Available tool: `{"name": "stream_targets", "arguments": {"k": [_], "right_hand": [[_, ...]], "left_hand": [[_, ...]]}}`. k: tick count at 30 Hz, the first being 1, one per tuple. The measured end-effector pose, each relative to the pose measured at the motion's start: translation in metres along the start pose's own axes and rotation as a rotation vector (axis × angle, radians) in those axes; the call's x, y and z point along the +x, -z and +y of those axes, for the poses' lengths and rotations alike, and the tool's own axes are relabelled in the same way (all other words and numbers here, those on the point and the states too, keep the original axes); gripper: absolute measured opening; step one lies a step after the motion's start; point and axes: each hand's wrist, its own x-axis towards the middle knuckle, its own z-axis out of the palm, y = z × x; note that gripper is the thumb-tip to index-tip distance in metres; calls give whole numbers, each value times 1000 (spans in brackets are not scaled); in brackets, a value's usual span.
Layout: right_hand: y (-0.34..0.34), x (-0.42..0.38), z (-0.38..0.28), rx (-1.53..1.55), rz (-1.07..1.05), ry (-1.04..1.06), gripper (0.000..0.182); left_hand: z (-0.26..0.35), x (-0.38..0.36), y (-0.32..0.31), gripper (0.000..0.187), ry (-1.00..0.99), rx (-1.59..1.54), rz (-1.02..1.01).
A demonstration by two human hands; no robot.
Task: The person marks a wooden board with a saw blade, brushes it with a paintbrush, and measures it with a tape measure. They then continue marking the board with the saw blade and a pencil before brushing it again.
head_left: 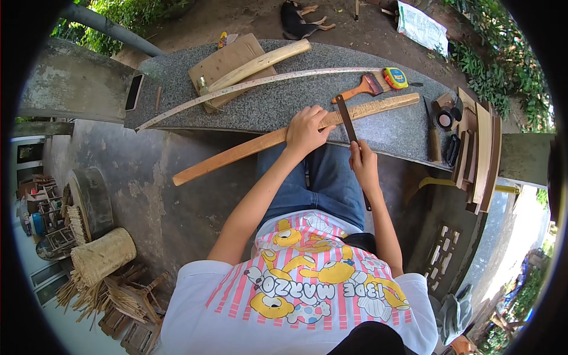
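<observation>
My left hand (306,131) is closed over a long wooden stick (236,152), pressing it against the edge of the stone bench. The stick slants across the bench, its left end jutting out over the floor. In my right hand (364,161) is a long, flat, dark file (346,118), gripped near its middle. It crosses the stick just right of my left hand; its fine surface is too small to make out. Beyond the stick lie an orange-handled paintbrush (361,87) and a yellow tape measure (394,78), its tape (236,87) drawn out far to the left.
On the stone bench (331,53) are a phone (135,92), a cardboard piece (228,59) under a pale curved stick (260,64), a wooden-handled tool (435,142) and several wood strips (482,154). A dog (300,21) lies beyond. A woven cylinder (103,256) stands lower left.
</observation>
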Motion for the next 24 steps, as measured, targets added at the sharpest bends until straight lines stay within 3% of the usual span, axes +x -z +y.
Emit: {"name": "stream_targets", "arguments": {"k": [10,18,24], "right_hand": [[-1,-11,-1,60,-24,-84,30],[-13,21,-3,18,-4,-20,32],[-3,-16,-3,49,-1,-115,33]], "left_hand": [[1,1,-1,35,16,27,6],[2,1,0,35,3,21,4],[1,1,-1,35,2,18,15]]}}
